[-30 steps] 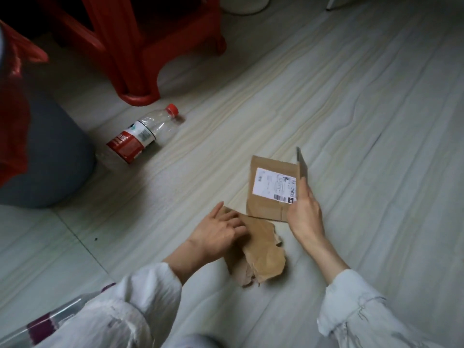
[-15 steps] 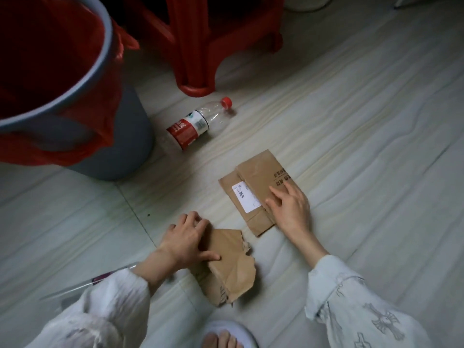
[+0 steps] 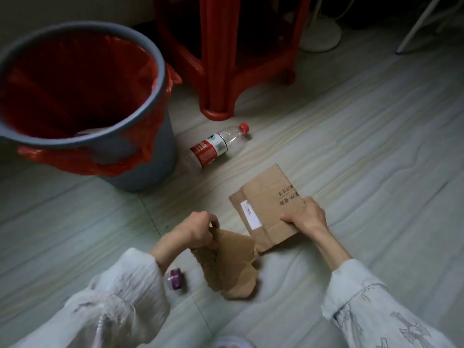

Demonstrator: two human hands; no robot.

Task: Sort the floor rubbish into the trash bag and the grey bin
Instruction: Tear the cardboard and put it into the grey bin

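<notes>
Both grips are closed: left hand (image 3: pixel 198 231) pinches torn cardboard (image 3: pixel 228 267), right hand (image 3: pixel 307 217) clamps the flattened carton (image 3: pixel 266 204) edge; light, stiff, best held by edges.

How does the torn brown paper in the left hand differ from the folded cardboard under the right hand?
The torn brown paper is crumpled with ragged edges; the folded cardboard is flat with straight edges. The cardboard carries a white label and printed text; the paper shows none. The left hand pinches the paper's top; the right hand grips the cardboard's edge. Both are brown.
</notes>
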